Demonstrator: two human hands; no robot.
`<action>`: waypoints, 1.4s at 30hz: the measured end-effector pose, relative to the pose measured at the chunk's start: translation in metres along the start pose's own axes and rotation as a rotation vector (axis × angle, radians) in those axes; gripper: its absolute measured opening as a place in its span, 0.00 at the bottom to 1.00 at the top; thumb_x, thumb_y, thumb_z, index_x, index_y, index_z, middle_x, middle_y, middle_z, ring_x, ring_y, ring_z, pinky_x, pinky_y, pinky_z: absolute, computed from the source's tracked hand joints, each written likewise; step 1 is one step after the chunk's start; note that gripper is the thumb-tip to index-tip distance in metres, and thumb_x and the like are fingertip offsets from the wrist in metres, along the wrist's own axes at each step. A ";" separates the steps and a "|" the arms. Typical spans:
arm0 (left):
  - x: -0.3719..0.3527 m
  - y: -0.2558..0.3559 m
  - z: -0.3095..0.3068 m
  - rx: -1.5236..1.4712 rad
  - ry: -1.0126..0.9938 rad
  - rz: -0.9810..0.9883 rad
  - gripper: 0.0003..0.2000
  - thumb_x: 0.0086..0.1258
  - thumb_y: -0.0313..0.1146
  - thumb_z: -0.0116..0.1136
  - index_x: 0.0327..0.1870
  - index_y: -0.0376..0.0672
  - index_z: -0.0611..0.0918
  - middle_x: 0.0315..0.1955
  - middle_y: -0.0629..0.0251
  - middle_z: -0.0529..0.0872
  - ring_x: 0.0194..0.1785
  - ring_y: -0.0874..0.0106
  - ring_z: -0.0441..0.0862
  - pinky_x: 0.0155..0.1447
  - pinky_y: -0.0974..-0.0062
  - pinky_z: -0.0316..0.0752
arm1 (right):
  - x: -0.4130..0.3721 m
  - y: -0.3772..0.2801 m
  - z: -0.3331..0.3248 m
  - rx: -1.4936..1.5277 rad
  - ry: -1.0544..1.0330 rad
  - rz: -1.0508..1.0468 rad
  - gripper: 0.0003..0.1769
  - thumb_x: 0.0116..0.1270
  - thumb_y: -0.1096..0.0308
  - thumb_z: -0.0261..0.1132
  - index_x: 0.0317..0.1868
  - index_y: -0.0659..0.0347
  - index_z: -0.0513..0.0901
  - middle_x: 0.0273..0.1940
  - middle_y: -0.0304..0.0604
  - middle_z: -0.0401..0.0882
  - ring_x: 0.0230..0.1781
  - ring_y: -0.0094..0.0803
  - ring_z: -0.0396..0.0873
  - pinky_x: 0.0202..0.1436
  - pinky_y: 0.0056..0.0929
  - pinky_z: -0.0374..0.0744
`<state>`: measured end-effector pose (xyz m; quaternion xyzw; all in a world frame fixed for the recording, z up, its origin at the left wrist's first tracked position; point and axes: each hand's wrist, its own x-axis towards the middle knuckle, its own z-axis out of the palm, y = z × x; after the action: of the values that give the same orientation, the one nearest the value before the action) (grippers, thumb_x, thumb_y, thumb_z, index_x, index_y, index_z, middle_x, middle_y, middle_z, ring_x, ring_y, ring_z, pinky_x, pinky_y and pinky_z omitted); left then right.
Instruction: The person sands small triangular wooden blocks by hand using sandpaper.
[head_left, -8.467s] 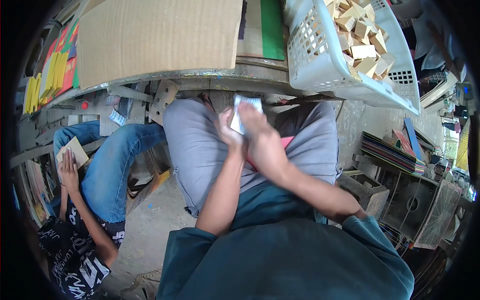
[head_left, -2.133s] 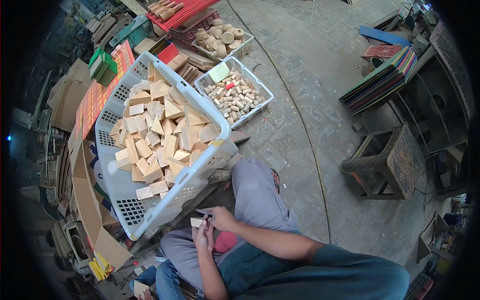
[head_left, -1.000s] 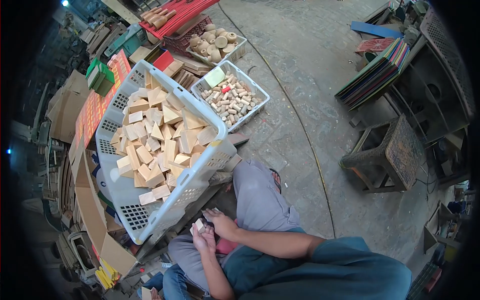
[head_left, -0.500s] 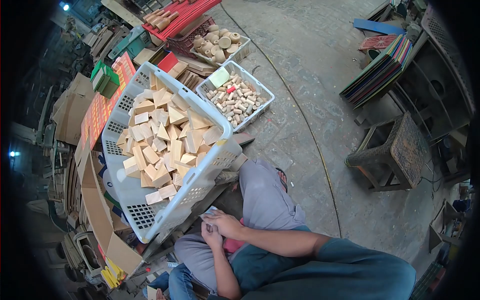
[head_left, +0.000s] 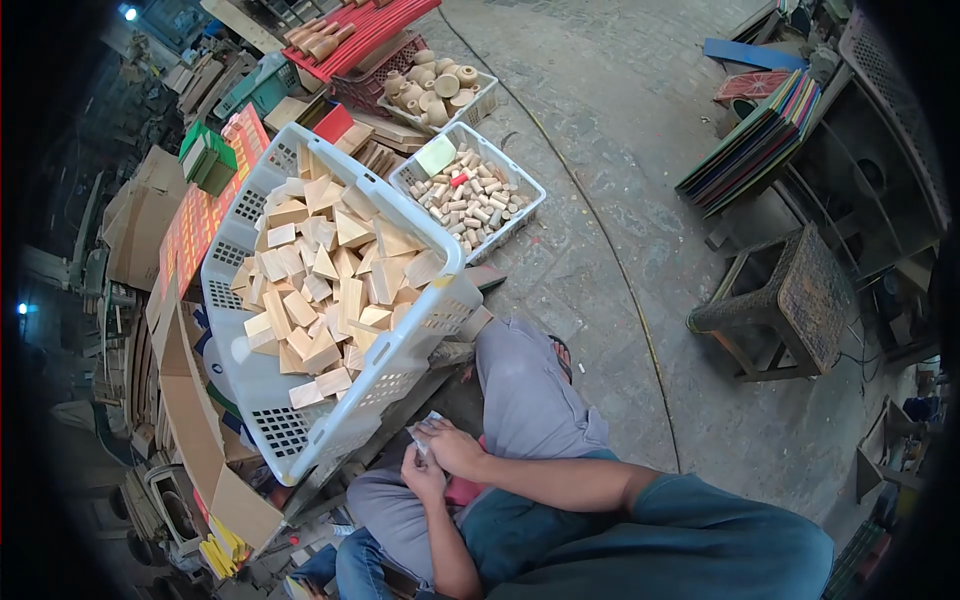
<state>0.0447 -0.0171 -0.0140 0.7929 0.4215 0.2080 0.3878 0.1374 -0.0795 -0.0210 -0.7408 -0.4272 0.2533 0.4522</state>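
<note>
My left hand [head_left: 424,474] and my right hand [head_left: 452,448] are close together over my lap, both closed on a small pale item [head_left: 424,428]. Its exact nature cannot be made out; it looks like thin whitish paper or plastic. Just beyond my hands a large light-blue plastic basket [head_left: 300,455] leans tilted, holding many bare wooden blocks [head_left: 322,262], some triangular and some rectangular. Neither hand touches the blocks.
Behind the basket stand a crate [head_left: 540,190] of small wooden cylinders and another crate [head_left: 486,104] of rounded wooden pieces. An open cardboard box [head_left: 190,410] is at the left. A stool [head_left: 785,300] stands right; a hose [head_left: 610,250] crosses the floor.
The pale item now shows more above my fingers. My left hand has shifted slightly, and the whole view has moved a little.
</note>
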 end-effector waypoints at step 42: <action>0.019 -0.055 -0.007 -1.189 0.283 -0.450 0.14 0.68 0.35 0.63 0.49 0.38 0.76 0.40 0.66 0.82 0.43 0.74 0.81 0.50 0.74 0.77 | 0.012 -0.026 0.024 0.161 -0.140 -0.252 0.31 0.58 0.91 0.46 0.62 0.65 0.75 0.61 0.55 0.76 0.64 0.34 0.72 0.64 0.24 0.68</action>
<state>0.0230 0.0200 -0.0532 0.3003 0.4373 0.4220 0.7352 0.1148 -0.0530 -0.0088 -0.6232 -0.5257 0.2791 0.5074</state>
